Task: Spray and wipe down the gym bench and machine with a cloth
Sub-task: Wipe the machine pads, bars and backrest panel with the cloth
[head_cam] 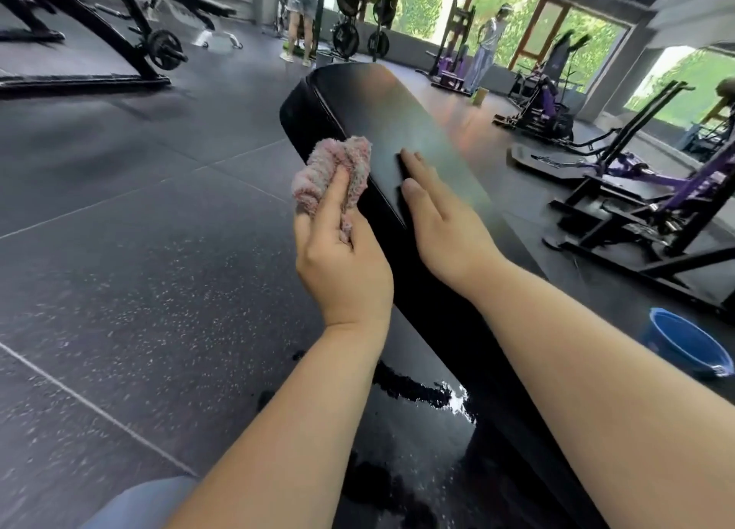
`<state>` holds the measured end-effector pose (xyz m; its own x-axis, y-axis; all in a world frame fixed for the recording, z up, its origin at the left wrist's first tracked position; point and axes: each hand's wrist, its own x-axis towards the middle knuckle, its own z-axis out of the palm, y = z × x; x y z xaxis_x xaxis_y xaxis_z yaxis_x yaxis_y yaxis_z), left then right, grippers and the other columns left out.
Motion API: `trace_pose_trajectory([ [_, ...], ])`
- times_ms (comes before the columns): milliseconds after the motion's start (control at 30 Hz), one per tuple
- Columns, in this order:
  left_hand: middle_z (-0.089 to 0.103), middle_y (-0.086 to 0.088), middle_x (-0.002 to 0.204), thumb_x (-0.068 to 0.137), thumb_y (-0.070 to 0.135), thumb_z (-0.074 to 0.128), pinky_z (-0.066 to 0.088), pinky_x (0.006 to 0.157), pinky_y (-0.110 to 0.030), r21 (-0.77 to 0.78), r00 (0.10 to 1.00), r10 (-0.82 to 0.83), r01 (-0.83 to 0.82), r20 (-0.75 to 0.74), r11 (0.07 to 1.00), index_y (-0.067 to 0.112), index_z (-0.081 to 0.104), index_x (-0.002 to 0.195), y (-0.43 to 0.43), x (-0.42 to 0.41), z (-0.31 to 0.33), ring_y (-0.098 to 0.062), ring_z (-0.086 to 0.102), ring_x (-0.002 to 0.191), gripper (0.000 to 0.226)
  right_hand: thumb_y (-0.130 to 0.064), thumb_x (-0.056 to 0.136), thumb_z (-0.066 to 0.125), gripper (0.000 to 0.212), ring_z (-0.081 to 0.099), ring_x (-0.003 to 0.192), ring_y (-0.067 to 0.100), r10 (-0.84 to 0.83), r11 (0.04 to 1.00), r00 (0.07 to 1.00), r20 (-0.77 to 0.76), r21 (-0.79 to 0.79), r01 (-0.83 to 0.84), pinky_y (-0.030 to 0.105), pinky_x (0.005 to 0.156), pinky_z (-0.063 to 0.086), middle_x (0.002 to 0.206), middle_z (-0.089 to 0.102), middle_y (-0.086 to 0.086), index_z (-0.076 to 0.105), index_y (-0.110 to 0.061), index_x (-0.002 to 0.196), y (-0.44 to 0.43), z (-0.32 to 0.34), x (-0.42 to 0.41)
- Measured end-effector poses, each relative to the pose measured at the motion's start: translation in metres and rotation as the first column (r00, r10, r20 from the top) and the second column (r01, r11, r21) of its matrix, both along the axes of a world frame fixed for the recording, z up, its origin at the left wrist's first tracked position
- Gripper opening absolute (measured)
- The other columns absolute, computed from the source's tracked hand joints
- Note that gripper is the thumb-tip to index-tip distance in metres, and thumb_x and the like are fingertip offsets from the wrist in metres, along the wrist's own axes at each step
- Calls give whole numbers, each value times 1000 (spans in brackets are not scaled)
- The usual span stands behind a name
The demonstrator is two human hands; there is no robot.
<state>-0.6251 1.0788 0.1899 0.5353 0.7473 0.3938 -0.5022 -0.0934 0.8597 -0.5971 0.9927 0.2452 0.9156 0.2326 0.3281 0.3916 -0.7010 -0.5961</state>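
Note:
A long black padded gym bench runs from the near right up toward the middle. My left hand grips a bunched pink and grey cloth, which lies against the bench's left side edge. My right hand rests flat on the bench top with its fingers straight. No spray bottle is visible in this view.
A blue basin sits on the floor to the right of the bench. A wet patch shines on the speckled rubber floor near me. Purple and black machines stand at right, weight racks and two people at the back.

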Motion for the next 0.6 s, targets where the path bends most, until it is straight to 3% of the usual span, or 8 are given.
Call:
trace_pose_trajectory([
  [133,53,-1,134,91,12,49,36,103,-9,24,999,-8,9,-53,1000,24,64,128,-28,-19,-22,-6,52,124,41,-29,106,33,44,17,147,2,-21,1000,997,71,-11,21,26,122,10,159,28,-8,36,-30,150,-41,-30,-19],
  [233,49,9,133,95,9,52,35,102,-7,186,996,-45,59,-76,981,30,60,128,-50,-45,-43,-12,53,126,40,-21,104,39,37,45,132,4,-210,968,965,155,168,184,12,107,29,140,57,-4,60,-21,133,-63,-47,-32],
  [333,54,11,122,95,6,55,47,90,-17,321,976,-109,167,-191,932,32,63,126,-49,-65,-61,-25,63,102,41,-19,101,42,33,59,111,24,-293,940,940,173,235,249,28,93,42,114,72,7,72,-8,108,-64,-50,-31],
  [433,56,20,104,92,4,58,46,79,-22,412,932,-168,297,-321,862,49,62,111,-36,-84,-61,-17,57,83,49,-20,100,41,35,60,100,31,-279,923,949,144,313,224,38,87,44,100,72,15,69,1,97,-68,-49,-31],
  [533,59,20,110,93,13,58,49,88,-27,306,877,-249,390,-412,869,60,56,97,-28,-93,-50,-9,61,98,47,-22,100,40,35,59,95,32,-290,934,941,173,265,239,44,82,47,97,70,17,67,1,98,-78,-56,-38],
  [600,63,13,111,93,19,60,56,84,-40,197,826,-325,452,-462,870,60,59,92,-29,-93,-53,-20,67,95,42,-22,99,41,35,57,90,31,-300,934,932,202,262,244,44,77,47,94,69,18,67,2,96,-83,-61,-43],
])
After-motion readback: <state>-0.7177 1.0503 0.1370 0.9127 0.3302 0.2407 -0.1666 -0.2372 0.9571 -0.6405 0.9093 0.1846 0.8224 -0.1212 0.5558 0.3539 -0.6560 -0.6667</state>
